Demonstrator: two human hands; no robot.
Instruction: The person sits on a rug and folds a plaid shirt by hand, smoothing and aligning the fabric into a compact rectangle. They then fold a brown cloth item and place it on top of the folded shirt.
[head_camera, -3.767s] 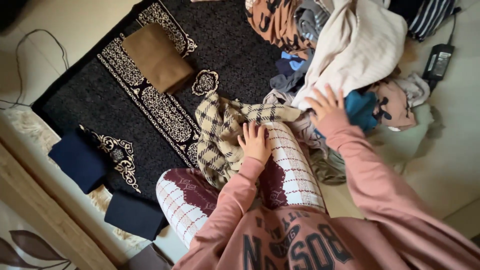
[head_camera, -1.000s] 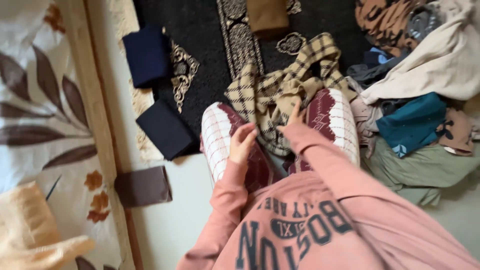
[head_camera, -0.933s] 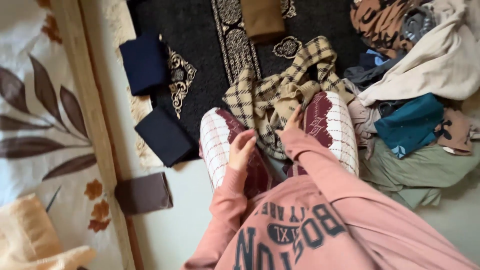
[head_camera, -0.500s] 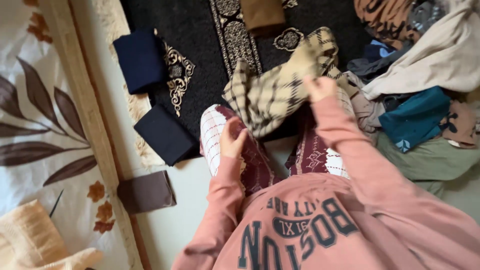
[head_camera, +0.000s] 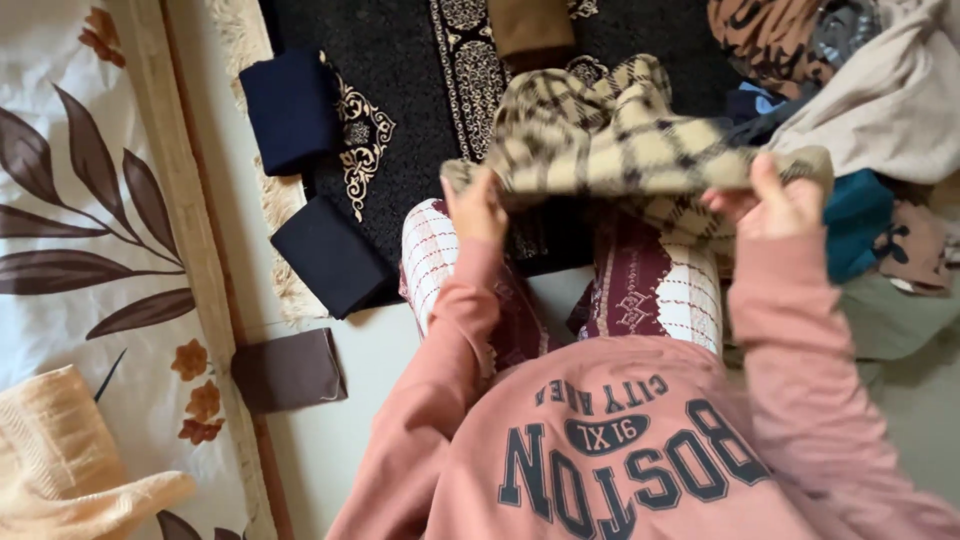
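Note:
A beige and dark checked cloth (head_camera: 610, 135) is held up and stretched wide above my knees. My left hand (head_camera: 474, 205) grips its left edge and my right hand (head_camera: 775, 205) grips its right edge. Both arms are in pink sleeves. Under the cloth my legs (head_camera: 640, 295) show in maroon and white patterned trousers. The cloth hides part of the black patterned rug (head_camera: 400, 110) behind it.
Folded dark blue cloths (head_camera: 290, 105) (head_camera: 330, 255) lie at the rug's left edge, a folded brown one (head_camera: 290, 370) on the floor, a tan one (head_camera: 530, 25) at the top. A heap of loose clothes (head_camera: 880, 90) fills the right side. A leaf-print mattress (head_camera: 80, 230) runs along the left.
The checked cloth has been lifted off my lap. My hands moved apart, each taking one edge, and the cloth is now spread between them.

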